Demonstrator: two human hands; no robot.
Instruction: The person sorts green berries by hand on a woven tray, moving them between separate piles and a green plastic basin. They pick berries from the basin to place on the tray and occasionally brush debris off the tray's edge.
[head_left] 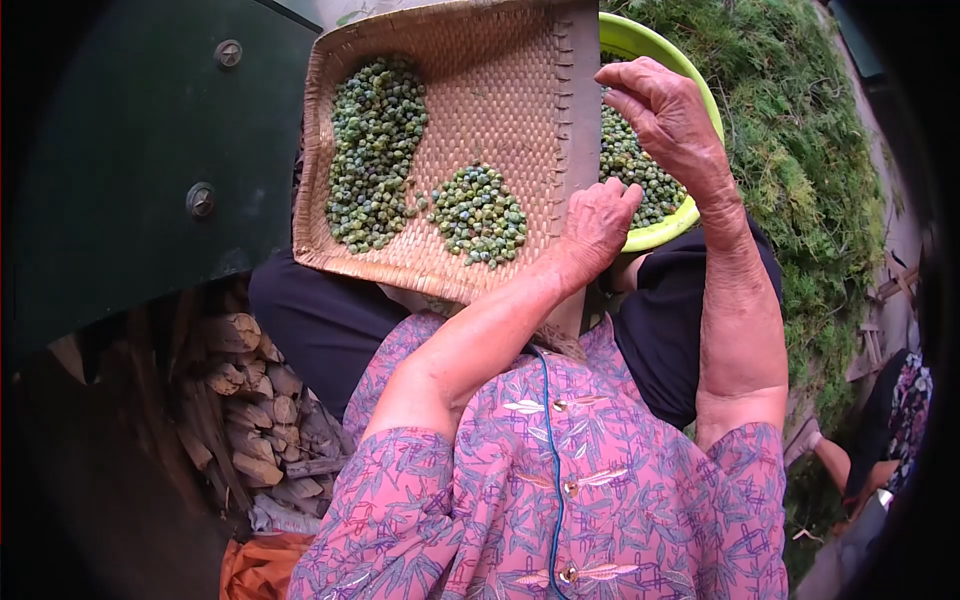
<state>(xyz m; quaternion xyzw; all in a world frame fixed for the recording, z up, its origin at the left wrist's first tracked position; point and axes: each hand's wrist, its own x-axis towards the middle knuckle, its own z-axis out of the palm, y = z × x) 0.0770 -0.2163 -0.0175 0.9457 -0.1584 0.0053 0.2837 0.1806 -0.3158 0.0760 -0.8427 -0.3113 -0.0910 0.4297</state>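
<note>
A woven tray rests across the lap, with a long heap of small green berries on its left and a smaller round heap lower down. My left hand is curled at the tray's flat right edge, fingertips together over the rim of the bowl; what they pinch is too small to tell. Above it and to the right, my right hand hangs over a lime-green bowl of similar berries. Its thumb and forefinger are bent with a gap between them, and nothing shows in it.
A dark green panel stands at the left, with stacked firewood below it. Orange cloth lies at the bottom left. Cut green branches spread along the right. Another person's leg shows at the lower right.
</note>
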